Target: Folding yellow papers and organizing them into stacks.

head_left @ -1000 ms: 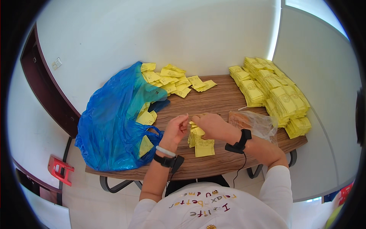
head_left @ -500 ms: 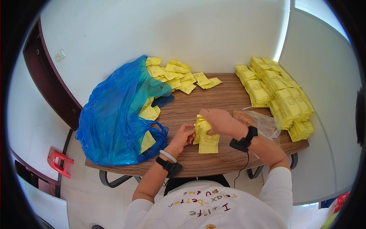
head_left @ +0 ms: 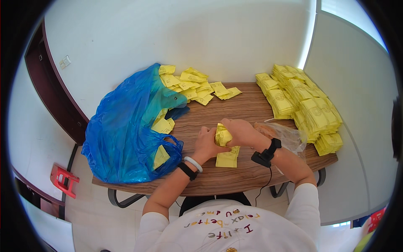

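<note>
Between my two hands stand yellow packets (head_left: pixel 223 135), squeezed together in a small upright bunch over the middle of the table. My left hand (head_left: pixel 205 144) grips the bunch from its left side, thumb across the near face. From the right, my right hand (head_left: pixel 241 133) curls round the same bunch, its fingers partly hidden. Below them a yellow packet (head_left: pixel 227 158) shows its face, its upper end covered by my hands. How many packets are in the bunch I cannot make out.
A large blue plastic bag (head_left: pixel 121 130) lies at the left, with loose yellow packets (head_left: pixel 191 84) spilling from it. Stacked yellow packets (head_left: pixel 308 103) fill the table's right side. A clear plastic bag (head_left: pixel 289 136) rests beside my right wrist. A red stool (head_left: pixel 64 179) stands on the floor.
My left hand has moved up and in, from fingertips at the packets' edge to a full grip round them. My right hand stays on the packets.
</note>
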Demonstrator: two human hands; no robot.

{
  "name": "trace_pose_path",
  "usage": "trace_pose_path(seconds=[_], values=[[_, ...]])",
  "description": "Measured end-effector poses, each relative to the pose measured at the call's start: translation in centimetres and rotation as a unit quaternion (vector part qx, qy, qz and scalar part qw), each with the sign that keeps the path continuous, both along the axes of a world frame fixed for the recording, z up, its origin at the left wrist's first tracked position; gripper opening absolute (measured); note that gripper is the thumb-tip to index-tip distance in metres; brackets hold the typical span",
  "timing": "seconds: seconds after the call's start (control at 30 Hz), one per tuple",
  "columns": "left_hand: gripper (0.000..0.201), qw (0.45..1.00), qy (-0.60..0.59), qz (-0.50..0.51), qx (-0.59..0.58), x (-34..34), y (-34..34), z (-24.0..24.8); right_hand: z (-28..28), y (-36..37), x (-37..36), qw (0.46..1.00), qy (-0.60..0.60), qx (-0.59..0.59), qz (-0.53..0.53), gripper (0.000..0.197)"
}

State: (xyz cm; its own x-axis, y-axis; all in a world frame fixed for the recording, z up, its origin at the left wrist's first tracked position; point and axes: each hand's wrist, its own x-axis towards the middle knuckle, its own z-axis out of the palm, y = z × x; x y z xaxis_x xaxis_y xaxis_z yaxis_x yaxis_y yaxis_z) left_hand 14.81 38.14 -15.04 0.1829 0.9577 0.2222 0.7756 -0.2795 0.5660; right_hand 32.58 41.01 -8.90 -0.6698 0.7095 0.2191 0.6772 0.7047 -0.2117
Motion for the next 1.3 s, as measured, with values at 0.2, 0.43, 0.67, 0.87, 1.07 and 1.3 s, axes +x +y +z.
trace_pose_path(seconds=[0.2, 0.43, 0.67, 0.87, 1.07, 1.3], values=[[0.082, 0.961, -0.218, -0.144, -0.087, -0.3, 2.4, -2.2, -0.1, 0.5, 0.2, 1.0, -0.001, -0.002, -0.004, 0.061], [0.085, 0.93, -0.303, -0.19, -0.081, 0.0, 3.8, -2.5, 0.2, 1.7, 1.0, 0.998, 0.05, -0.043, -0.005, 0.069], [0.078, 0.871, -0.431, -0.205, -0.117, -0.3, 3.3, -1.9, 3.5, 1.8, 0.7, 0.992, 0.075, -0.104, 0.016, 0.079], [0.071, 0.838, -0.51, -0.159, -0.114, -0.4, 2.2, -0.8, 4.7, 2.2, 1.0, 0.981, 0.099, -0.155, 0.057, 0.108], [0.065, 0.797, -0.575, -0.13, -0.133, -1.2, 2.0, -0.1, 4.7, 1.7, 0.9, 0.968, 0.174, -0.179, 0.034, 0.125], [0.057, 0.717, -0.657, -0.14, -0.188, -2.3, 2.4, -0.8, 2.5, 1.0, -0.3, 0.953, 0.209, -0.217, 0.014, 0.121]])
